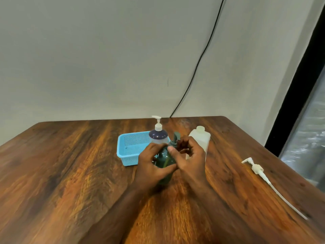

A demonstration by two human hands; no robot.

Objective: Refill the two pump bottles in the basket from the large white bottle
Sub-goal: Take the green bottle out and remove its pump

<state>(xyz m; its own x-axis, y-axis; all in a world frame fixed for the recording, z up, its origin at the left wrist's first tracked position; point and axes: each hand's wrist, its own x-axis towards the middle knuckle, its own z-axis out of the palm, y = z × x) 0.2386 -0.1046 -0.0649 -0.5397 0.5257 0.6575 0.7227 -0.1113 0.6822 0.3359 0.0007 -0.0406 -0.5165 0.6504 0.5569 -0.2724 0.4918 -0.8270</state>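
Right now my left hand [151,164] is wrapped around the body of the dark green plastic pump bottle [164,160], holding it upright on the brown wood-grain worktop [70,173]. My right hand [189,155] pinches the collar under its green pump head [175,138], so I judge I'm twisting the pump; on or off, I cannot tell. Just beyond my left hand sits the light blue perforated plastic basket [131,148], with the dark blue bottle with a white pump [158,133] standing at its far right corner, pump on. Touching-close behind my right hand stands the large white rectangular plastic bottle [200,140], neck open. Well off to the right of my right hand lies a loose white pump with its long dip tube [258,170], likely the big bottle's. Progress: source opened, green bottle in hand, fill level unreadable; blue bottle looks untouched.
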